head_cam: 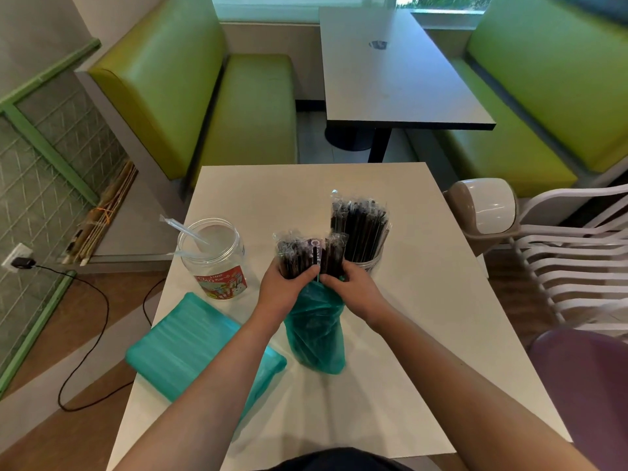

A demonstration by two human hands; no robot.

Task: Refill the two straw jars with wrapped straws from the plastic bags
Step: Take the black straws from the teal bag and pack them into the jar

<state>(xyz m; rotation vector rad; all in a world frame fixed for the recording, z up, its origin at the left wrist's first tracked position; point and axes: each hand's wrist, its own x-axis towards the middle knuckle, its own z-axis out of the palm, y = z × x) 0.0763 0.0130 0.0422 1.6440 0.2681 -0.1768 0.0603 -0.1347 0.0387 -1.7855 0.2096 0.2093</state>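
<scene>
white cafe table (pixel 424 300) | both hands, left (pixel 282 294) and right (pixel 353 290), gripping black wrapped straws (pixel 306 254) over teal bag (pixel 314 331) | full jar (pixel 360 229) just behind | near-empty jar (pixel 214 256) left of bag

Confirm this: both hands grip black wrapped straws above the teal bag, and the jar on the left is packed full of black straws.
Not quite. The head view shows the left jar holds only a couple of clear wrapped straws; the rest stands.
</scene>
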